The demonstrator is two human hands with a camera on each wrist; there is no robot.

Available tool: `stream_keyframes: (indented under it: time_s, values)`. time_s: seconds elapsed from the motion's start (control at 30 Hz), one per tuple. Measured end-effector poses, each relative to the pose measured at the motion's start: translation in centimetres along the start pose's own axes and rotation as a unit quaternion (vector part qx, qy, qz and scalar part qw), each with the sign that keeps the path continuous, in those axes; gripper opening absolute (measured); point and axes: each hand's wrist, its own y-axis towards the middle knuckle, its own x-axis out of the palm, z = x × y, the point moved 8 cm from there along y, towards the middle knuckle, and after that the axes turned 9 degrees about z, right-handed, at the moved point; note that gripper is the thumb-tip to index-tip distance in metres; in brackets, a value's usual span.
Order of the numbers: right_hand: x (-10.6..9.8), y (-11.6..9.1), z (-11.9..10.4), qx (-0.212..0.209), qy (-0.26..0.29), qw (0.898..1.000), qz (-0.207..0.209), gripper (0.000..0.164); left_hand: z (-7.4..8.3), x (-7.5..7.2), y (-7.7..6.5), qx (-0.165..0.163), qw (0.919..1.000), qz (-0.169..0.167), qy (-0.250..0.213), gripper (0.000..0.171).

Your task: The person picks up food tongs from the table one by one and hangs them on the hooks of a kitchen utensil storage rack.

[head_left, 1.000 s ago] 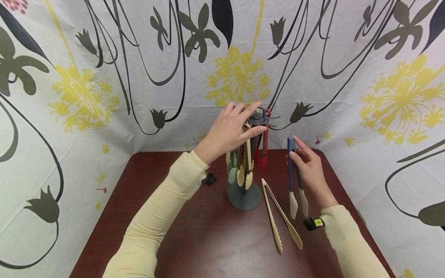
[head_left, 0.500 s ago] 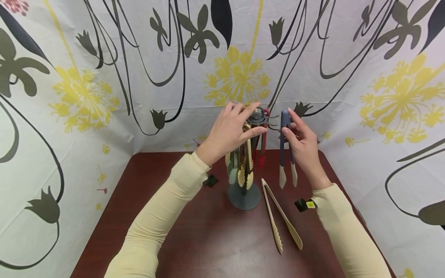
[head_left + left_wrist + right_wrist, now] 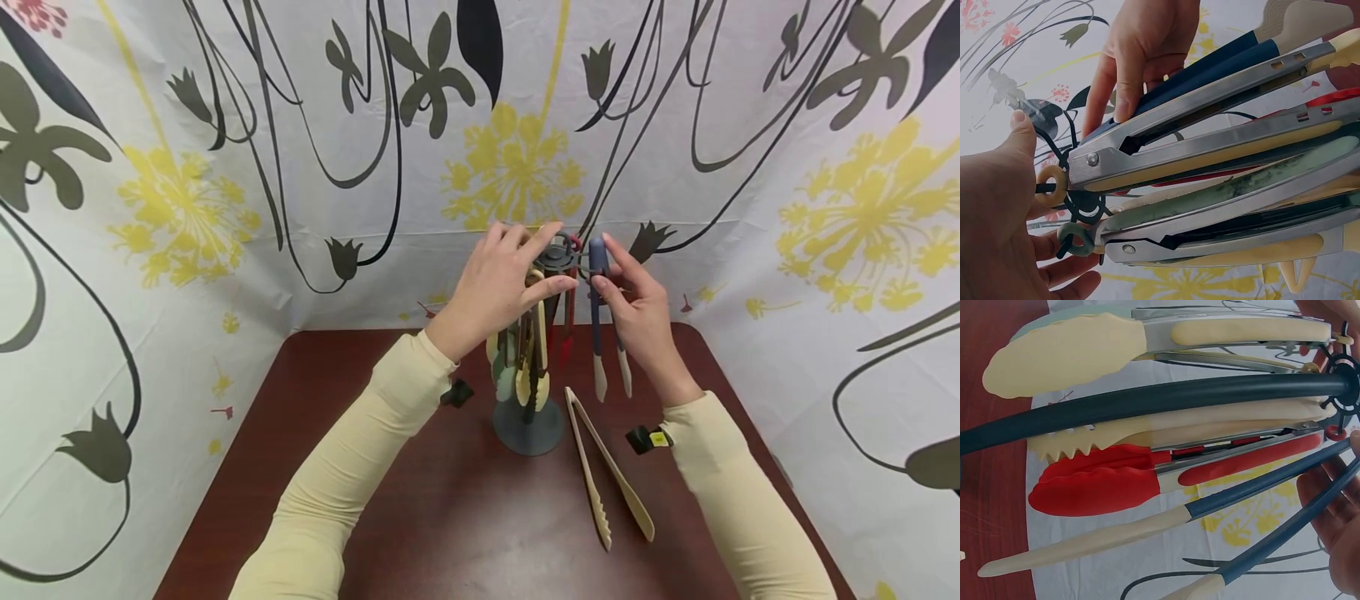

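My left hand (image 3: 487, 287) is at the top of a dark rotating utensil stand (image 3: 555, 254), thumb and fingers spread around its hooked ring. Near it in the left wrist view hang metal tongs with cream inserts (image 3: 1222, 150) and green-handled tongs (image 3: 1166, 203), looped on hooks. At the stand's right side, my right hand (image 3: 637, 308) pinches the upper end of blue tongs (image 3: 596, 321) with cream tips hanging down. Their top is close to a hook; whether it touches is unclear. Red tongs (image 3: 1094, 490) hang beside the stand's pole (image 3: 1147, 400).
Beige tongs (image 3: 622, 481) lie spread on the dark red table (image 3: 420, 517), right of the stand's round base (image 3: 528, 433). A patterned cloth wall (image 3: 330, 167) rises behind and on both sides.
My right hand has raised the blue tongs and brought them left, up to the stand's hooks. The left hand has stayed at the stand's top.
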Motion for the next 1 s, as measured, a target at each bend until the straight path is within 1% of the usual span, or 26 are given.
stream_keyframes:
  time_s: [0.17,0.33,0.57,0.73,0.83,1.0]
  values:
    - [0.3,-0.2,0.4,0.001,-0.003,1.000,-0.006,0.057,0.2,0.0,0.0,0.001,0.9999,0.007,0.011,0.074]
    - [0.5,-0.4,0.9,0.012,0.004,1.000,-0.016,0.059,0.2,-0.1,-0.1,0.001,0.9997,0.014,0.022,0.075]
    - [1.0,-0.5,1.0,0.013,0.001,1.000,-0.025,0.061,0.2,-0.1,-0.1,-0.002,0.9995,0.019,0.026,0.074]
    - [1.3,-0.6,1.3,0.035,0.010,0.999,-0.022,0.061,0.1,-0.2,-0.2,-0.005,0.9994,0.020,0.026,0.074]
    - [1.6,-0.9,1.3,0.041,0.008,0.999,-0.024,0.060,0.1,-0.1,-0.2,-0.010,0.9995,0.019,0.024,0.075]
    - [1.8,-1.2,1.4,0.037,0.009,0.999,-0.014,0.057,0.1,-0.2,-0.2,-0.014,0.9996,0.018,0.019,0.075]
